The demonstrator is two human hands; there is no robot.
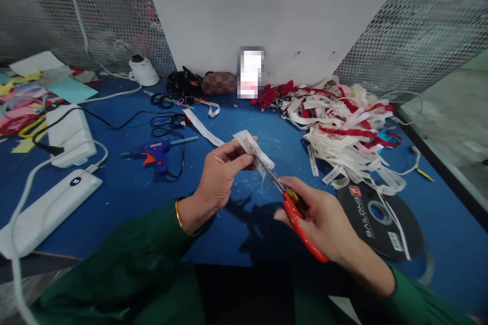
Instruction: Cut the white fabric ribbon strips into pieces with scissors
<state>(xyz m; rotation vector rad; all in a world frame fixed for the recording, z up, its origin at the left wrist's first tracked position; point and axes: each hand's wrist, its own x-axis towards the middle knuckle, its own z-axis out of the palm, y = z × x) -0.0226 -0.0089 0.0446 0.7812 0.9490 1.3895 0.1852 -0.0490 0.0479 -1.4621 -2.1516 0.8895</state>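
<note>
Between thumb and fingers, my left hand (219, 177) pinches a white ribbon (254, 149) with gold-coloured lettering. A tail of white ribbon runs from behind that hand toward the back left of the table. My right hand (324, 216) grips scissors (301, 231) with red handles, my fingers wrapped around them. The scissor blades point up and left and meet the near end of the lettered ribbon, just above the tabletop. Whether the blades are fully closed on it is hard to make out.
On the blue table (229, 228), a blue glue gun (156, 156) lies left, beside a white power bank (49, 213) and a power strip (70, 134). Ribbon scraps (343, 132) heap at the right, above a black spool (381, 221). A phone (250, 72) leans at the back.
</note>
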